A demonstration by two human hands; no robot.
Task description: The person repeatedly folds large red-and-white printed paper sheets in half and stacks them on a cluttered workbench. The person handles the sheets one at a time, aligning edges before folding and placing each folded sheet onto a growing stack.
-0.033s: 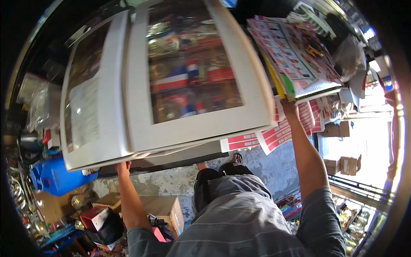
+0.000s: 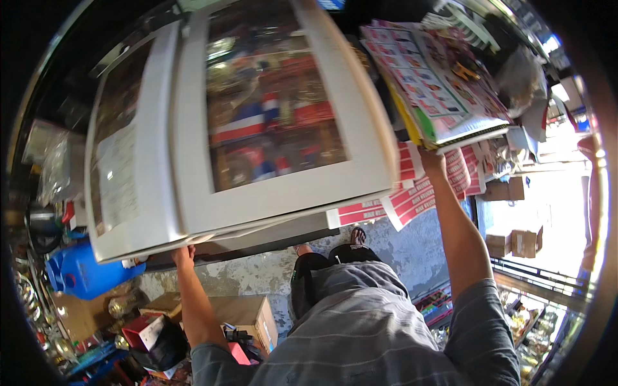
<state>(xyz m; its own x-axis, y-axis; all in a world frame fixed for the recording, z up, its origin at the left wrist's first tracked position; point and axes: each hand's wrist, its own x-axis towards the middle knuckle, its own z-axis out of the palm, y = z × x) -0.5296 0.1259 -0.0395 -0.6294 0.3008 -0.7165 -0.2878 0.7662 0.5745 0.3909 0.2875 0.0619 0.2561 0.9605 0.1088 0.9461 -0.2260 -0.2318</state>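
Note:
A large white box (image 2: 290, 179) with clear windows spans the left and middle; through one show gold pieces and red, white and blue ribbons. Under its near left edge, my left hand (image 2: 184, 255) is closed on it, the fingertips partly hidden. To the right lies a stack of printed sheets and folders (image 2: 428, 77), with yellow and green edges and a spiral-bound pad among them. My right hand (image 2: 432, 159) grips the near edge of this stack from below, its fingers mostly hidden. Red and white printed sheets (image 2: 412, 202) hang out beneath the box and stack.
A blue jerrycan (image 2: 90, 270) stands at the left, close to my left forearm. Below it are cardboard boxes (image 2: 238, 312) and a red and white box (image 2: 145, 329). Small cartons (image 2: 524, 243) sit by the bright opening at right. Glass shelves (image 2: 541, 338) line the lower right.
The white box has shifted a little to the left. The paper stack has also moved slightly left with my right hand. My left hand stays under the box's edge.

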